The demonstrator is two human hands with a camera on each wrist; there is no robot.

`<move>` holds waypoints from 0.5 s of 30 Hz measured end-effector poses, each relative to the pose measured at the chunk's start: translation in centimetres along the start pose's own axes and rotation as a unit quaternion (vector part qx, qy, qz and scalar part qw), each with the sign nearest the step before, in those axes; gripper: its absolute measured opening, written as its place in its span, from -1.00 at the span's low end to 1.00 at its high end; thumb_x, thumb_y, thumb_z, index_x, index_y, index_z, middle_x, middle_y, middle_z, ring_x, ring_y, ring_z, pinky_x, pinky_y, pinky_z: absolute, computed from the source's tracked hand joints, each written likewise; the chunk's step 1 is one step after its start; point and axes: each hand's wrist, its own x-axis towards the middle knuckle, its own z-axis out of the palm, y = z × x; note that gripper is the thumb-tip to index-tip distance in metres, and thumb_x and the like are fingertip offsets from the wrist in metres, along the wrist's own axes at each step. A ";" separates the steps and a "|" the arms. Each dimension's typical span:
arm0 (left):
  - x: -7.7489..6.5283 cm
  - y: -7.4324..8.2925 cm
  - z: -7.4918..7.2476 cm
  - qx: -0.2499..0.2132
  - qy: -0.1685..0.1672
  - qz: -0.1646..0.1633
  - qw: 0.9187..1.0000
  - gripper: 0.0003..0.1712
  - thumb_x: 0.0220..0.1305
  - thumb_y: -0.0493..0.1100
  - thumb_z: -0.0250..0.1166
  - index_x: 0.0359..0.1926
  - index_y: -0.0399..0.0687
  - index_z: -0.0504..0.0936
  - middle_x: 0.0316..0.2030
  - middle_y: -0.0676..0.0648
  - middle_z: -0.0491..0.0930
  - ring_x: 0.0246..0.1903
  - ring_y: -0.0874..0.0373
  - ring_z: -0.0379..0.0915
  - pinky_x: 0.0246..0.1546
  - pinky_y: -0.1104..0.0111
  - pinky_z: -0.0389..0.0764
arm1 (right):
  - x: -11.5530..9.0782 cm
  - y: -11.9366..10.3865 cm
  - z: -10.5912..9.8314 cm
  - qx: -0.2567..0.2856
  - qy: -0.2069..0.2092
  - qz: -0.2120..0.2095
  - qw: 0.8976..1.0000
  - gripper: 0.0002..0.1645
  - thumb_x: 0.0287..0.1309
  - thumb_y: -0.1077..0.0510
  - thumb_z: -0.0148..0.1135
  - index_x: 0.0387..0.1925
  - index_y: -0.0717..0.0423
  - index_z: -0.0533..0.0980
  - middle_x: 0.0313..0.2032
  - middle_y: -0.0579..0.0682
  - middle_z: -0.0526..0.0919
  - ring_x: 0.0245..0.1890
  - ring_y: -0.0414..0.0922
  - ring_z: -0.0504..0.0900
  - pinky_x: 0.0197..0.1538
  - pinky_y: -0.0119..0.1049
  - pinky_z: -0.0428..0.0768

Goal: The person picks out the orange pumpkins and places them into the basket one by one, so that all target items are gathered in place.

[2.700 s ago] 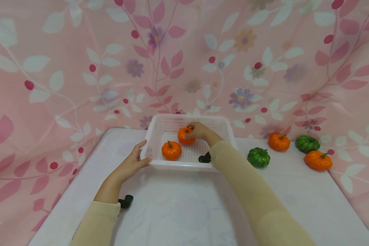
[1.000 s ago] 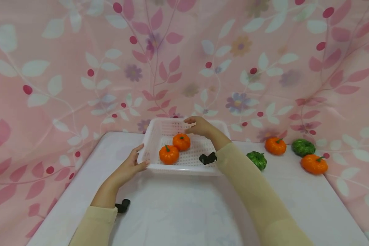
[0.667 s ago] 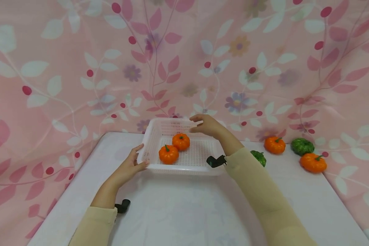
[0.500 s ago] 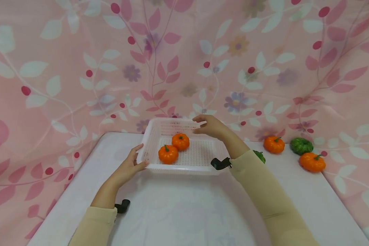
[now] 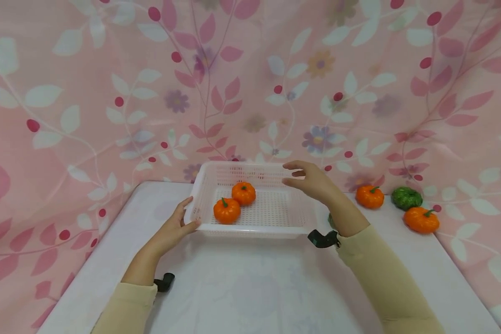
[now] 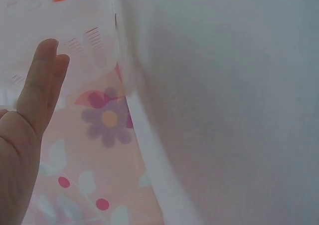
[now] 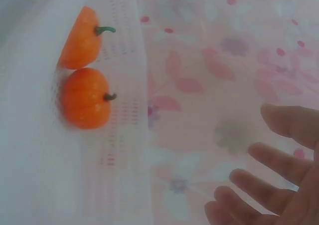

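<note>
My left hand (image 5: 171, 232) holds the near left corner of a white perforated plastic basket (image 5: 250, 229), thumb at the rim and fingers along the outer wall. The left wrist view shows two straight fingers (image 6: 37, 88) against that wall. Inside, toward the left, two small orange pumpkins sit side by side: the nearer pumpkin (image 5: 227, 212) and the farther pumpkin (image 5: 243, 193). Over the basket's right end, my right hand (image 5: 315, 183) hovers with spread, loosely bent fingers and holds nothing. Those fingers (image 7: 271, 157) also appear in the right wrist view, apart from the pumpkins.
On the white-covered table (image 5: 250, 283), at the right, lie two orange pumpkins (image 5: 369, 197) (image 5: 421, 220) and a green pumpkin (image 5: 407, 198). Another green one is mostly hidden behind the right wrist. A pink floral curtain (image 5: 242, 83) hangs behind. Black wrist cameras (image 5: 322, 239) (image 5: 164, 282) jut from both sleeves.
My right hand has let go of the farther orange pumpkin, leaving it against the other in the basket, then moved up and rightward. The left hand has stayed at the basket's corner.
</note>
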 end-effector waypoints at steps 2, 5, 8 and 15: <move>-0.1 0.0 0.0 0.001 0.000 0.001 1.000 0.01 0.42 0.06 0.24 0.60 0.14 -0.24 0.53 -0.39 -0.23 0.49 -0.37 -0.25 0.35 -0.24 0.13 | -0.8 0.6 -0.5 -0.008 0.019 0.002 1.000 -0.34 0.27 -0.13 0.32 0.33 -0.03 0.43 0.35 0.05 0.42 0.33 0.14 0.39 0.24 0.18 0.46; -0.2 0.2 0.0 0.006 0.002 0.001 1.000 0.02 0.41 0.08 0.25 0.60 0.13 -0.24 0.53 -0.40 -0.20 0.48 -0.38 -0.22 0.35 -0.24 0.12 | -2.1 1.5 -1.1 0.002 0.038 0.005 0.999 -0.36 0.29 -0.13 0.32 0.32 -0.03 0.43 0.34 0.06 0.43 0.33 0.15 0.39 0.25 0.19 0.45; -0.3 0.3 -0.1 0.010 -0.001 0.005 1.000 0.04 0.40 0.09 0.26 0.60 0.10 -0.24 0.52 -0.42 -0.15 0.46 -0.38 -0.15 0.35 -0.23 0.13 | -3.4 2.2 -1.7 0.023 0.048 0.010 0.999 -0.35 0.29 -0.09 0.32 0.33 0.00 0.43 0.33 0.13 0.41 0.33 0.21 0.36 0.23 0.20 0.46; -0.2 0.6 -0.1 0.005 -0.006 0.011 1.000 0.04 0.40 0.05 0.27 0.60 0.07 -0.24 0.52 -0.41 -0.14 0.42 -0.37 0.01 0.33 -0.20 0.19 | -5.8 4.0 -2.5 0.033 0.058 0.012 0.998 -0.34 0.31 -0.10 0.30 0.34 0.07 0.41 0.38 0.18 0.32 0.33 0.26 0.33 0.22 0.20 0.47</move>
